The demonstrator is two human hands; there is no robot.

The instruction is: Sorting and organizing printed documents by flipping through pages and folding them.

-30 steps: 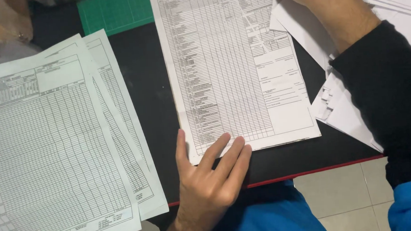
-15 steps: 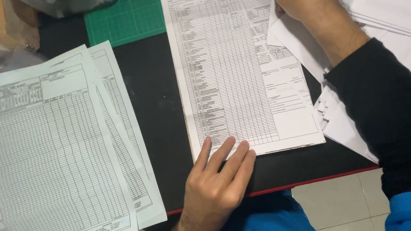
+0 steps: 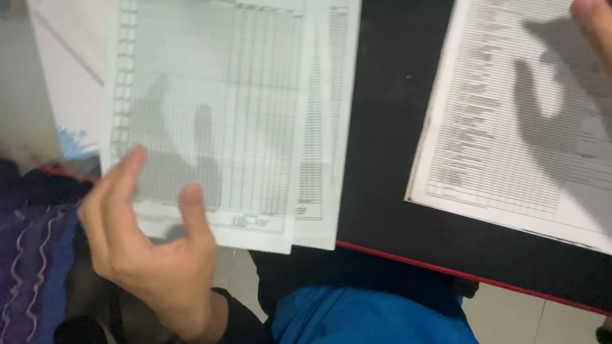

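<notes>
- Gridded forms (image 3: 223, 113), a small stack of white printed sheets, lie on the black desk (image 3: 383, 152) at left; their near edge overhangs the red-trimmed desk edge (image 3: 471, 275) toward the person's lap.
- Black desk: largest surface in view, dark and matte, bare strip running between the two paper groups.
- Tabulated sheet stack (image 3: 524, 113) lies flat at right, tilted, well apart from the gridded forms. Shadow of a hand falls across it.
- Blue garment (image 3: 360, 326) shows below the desk edge; a purple patterned cloth (image 3: 12, 286) sits at far left.
- Handling judgement: the forms are light, thin and limp; single sheets would slide over one another and crease if pinched hard. The overhanging near edge looks the easiest place to take hold, thumb above and fingers beneath, keeping all sheets together.
- Left hand (image 3: 158, 261): raised just below the forms' near-left corner, palm turned inward, fingers (image 3: 194, 208) spread and curled loosely. It grips nothing; fingertips lie at or just in front of the paper edge, contact uncertain because of motion blur.
- Right hand (image 3: 609, 39): only partly in frame at upper right, hovering above the tabulated stack, fingers apart, clamped on nothing visible.
</notes>
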